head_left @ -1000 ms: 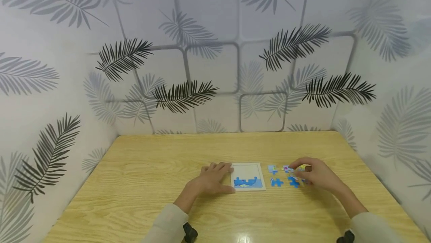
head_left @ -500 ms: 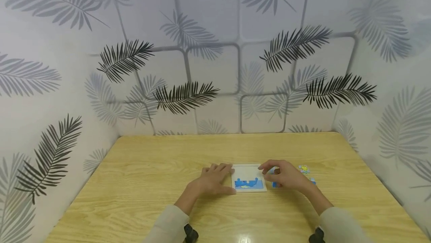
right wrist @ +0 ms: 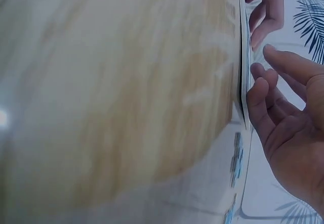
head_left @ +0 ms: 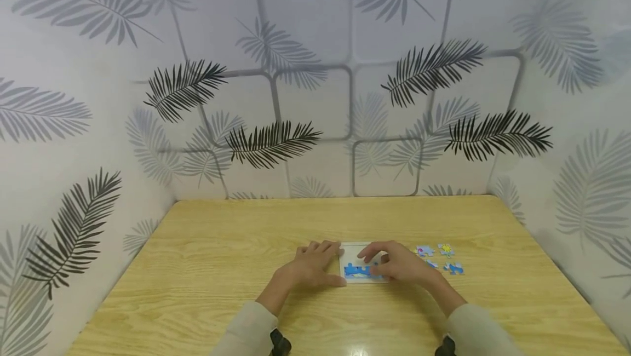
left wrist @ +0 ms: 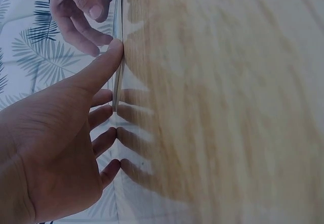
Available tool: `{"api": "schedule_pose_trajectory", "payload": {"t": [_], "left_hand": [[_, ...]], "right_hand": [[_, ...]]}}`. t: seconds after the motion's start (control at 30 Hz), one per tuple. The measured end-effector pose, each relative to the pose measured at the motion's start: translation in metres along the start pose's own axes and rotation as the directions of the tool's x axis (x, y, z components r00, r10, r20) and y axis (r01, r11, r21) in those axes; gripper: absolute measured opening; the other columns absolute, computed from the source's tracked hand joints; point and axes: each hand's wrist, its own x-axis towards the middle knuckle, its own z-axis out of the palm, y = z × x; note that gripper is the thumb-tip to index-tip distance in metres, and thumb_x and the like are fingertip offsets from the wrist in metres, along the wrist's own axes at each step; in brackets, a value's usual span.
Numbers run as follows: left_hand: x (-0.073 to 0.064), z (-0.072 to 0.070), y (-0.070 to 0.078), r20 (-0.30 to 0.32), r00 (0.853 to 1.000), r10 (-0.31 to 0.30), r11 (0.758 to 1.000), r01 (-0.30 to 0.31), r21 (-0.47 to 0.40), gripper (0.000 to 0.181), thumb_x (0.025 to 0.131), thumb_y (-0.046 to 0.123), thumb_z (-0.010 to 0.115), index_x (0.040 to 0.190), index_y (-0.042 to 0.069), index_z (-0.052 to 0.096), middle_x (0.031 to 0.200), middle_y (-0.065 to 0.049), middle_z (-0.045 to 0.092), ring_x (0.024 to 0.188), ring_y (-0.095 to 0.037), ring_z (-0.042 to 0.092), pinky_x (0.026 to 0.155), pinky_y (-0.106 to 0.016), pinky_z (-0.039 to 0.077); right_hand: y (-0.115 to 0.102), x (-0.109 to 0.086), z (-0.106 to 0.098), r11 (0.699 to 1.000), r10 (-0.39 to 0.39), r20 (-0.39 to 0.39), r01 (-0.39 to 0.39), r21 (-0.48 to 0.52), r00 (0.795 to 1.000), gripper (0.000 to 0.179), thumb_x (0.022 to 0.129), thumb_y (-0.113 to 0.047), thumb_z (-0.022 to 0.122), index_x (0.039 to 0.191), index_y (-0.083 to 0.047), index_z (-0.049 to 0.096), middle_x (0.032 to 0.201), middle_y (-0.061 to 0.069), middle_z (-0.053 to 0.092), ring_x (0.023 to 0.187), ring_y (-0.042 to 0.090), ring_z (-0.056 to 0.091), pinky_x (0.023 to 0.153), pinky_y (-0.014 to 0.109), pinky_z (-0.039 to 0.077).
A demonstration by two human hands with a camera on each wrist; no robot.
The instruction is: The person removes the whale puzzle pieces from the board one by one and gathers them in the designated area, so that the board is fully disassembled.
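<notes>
A white-rimmed puzzle board [head_left: 349, 253] lies flat on the table, with blue fitted puzzle pieces [head_left: 355, 270] along its near side. My left hand [head_left: 308, 268] spreads along the board's left edge; its thumb and forefinger touch the two left corners. The left wrist view shows that thumb [left wrist: 110, 57] straight against the rim. Over the board's right half is my right hand [head_left: 401, 264], fingers loosely bent. In the right wrist view, the right thumb [right wrist: 259, 92] is right at the board's side, apart from the raised forefinger [right wrist: 283, 62]. No piece shows between these fingers.
Right of the board lie several loose puzzle pieces: a yellow sun piece [head_left: 446, 249], a pale pink-and-blue piece [head_left: 425, 250] and a blue piece [head_left: 454, 268] among them. The wood-patterned table [head_left: 236, 241] meets a leaf-printed backdrop [head_left: 315, 164] behind.
My right hand has moved left from the loose pieces to above the board's right half, uncovering several pieces. My left hand has stayed at the board's left edge.
</notes>
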Motion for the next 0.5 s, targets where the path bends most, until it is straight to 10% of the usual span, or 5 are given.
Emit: {"api": "schedule_pose_trajectory", "payload": {"t": [0.5], "left_hand": [[-0.006,-0.010,0.010,0.026,1.000,0.008,1.000,-0.009,0.012,0.089,0.097,0.058,0.066,0.165,0.017,0.027,0.166,-0.004,0.035,0.150,-0.036,0.030,0.117,-0.065,0.022]], "right_hand": [[-0.017,0.019,0.025,0.989,0.000,0.016,0.002,-0.149,1.000,0.029,0.089,-0.003,0.077,0.118,-0.004,0.075,0.105,0.006,0.074,0.070,0.012,0.059,0.062,0.026,0.051]]}}
